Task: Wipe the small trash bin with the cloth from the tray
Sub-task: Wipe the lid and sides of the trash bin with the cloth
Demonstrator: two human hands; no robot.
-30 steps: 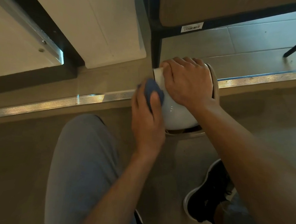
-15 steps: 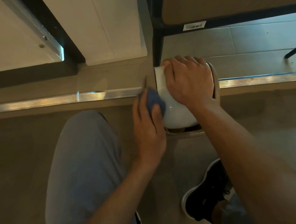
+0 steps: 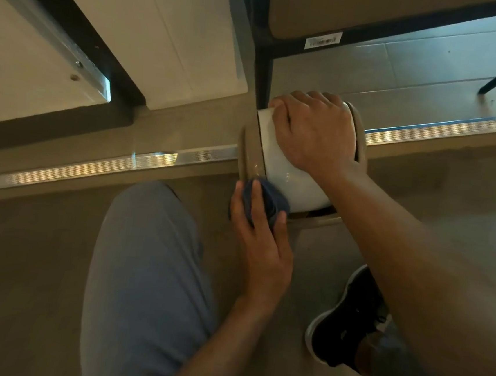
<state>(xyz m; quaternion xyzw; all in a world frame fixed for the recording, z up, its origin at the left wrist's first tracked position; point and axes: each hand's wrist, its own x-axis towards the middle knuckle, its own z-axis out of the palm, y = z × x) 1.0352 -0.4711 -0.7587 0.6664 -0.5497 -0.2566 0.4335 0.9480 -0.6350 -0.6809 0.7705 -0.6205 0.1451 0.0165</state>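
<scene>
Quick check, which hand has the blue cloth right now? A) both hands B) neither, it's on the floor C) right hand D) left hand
D: the left hand grips the bunched blue cloth against the lower side of the small white bin, while the right hand rests on top of the bin and steadies it.

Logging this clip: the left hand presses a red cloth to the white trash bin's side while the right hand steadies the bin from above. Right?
Not quite: in the head view the cloth is dark blue, not red. The left hand presses it to the small white trash bin; the right hand steadies it from above.
</scene>
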